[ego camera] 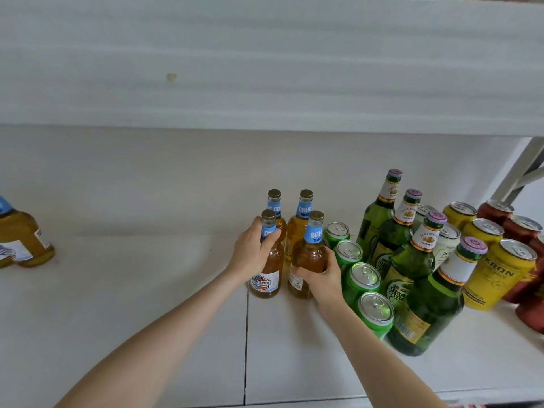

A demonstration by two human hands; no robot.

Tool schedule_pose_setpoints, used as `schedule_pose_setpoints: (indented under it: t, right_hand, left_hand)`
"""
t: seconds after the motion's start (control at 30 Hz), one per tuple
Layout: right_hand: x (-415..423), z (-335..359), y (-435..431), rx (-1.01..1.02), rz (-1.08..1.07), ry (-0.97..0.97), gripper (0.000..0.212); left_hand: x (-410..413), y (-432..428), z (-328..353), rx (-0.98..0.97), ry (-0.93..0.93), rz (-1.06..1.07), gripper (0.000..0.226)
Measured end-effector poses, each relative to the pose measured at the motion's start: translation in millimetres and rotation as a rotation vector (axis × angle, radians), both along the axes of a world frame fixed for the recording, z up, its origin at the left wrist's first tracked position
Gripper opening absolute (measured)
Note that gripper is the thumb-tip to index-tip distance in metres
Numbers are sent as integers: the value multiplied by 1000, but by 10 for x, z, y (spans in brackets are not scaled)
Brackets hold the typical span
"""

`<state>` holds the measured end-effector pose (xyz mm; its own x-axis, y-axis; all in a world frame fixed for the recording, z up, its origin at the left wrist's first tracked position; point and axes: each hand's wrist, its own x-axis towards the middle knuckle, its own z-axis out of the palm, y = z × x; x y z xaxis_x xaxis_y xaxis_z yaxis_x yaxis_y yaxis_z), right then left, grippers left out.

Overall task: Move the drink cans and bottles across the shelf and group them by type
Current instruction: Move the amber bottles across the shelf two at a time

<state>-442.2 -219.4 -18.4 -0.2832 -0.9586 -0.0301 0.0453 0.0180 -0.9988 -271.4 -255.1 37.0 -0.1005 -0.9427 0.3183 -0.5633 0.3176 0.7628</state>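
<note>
Several amber beer bottles with blue neck labels stand in a cluster mid-shelf. My left hand (pixel 252 251) grips the front left amber bottle (pixel 266 282) around its shoulder. My right hand (pixel 322 276) grips the front right amber bottle (pixel 309 254) around its body. Two more amber bottles (pixel 298 228) stand just behind them. To the right runs a row of green cans (pixel 363 279), then several tall green bottles (pixel 412 266), yellow cans (pixel 497 273) and red cans (pixel 522 231). Another amber bottle (pixel 22 240) stands alone at the far left.
The white shelf board (pixel 147 290) has a seam running front to back under my left forearm. An upper shelf (pixel 265 69) overhangs closely above the bottle tops. A white can (pixel 447 241) sits among the green bottles. A metal shelf post (pixel 521 169) is at the far right.
</note>
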Motion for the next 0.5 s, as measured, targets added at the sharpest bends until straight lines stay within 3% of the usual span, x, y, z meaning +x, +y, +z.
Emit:
schedule_pose_setpoints:
  t: [0.27,0.5]
  right_hand:
    - [-27,-63,14,-44,64,44,72]
    - [4,-121,136,-43,26,-3,82]
  left_hand:
    - [-1,47,-29,-11,49,-30,32]
    - [73,209,-159,87,257,-13,30]
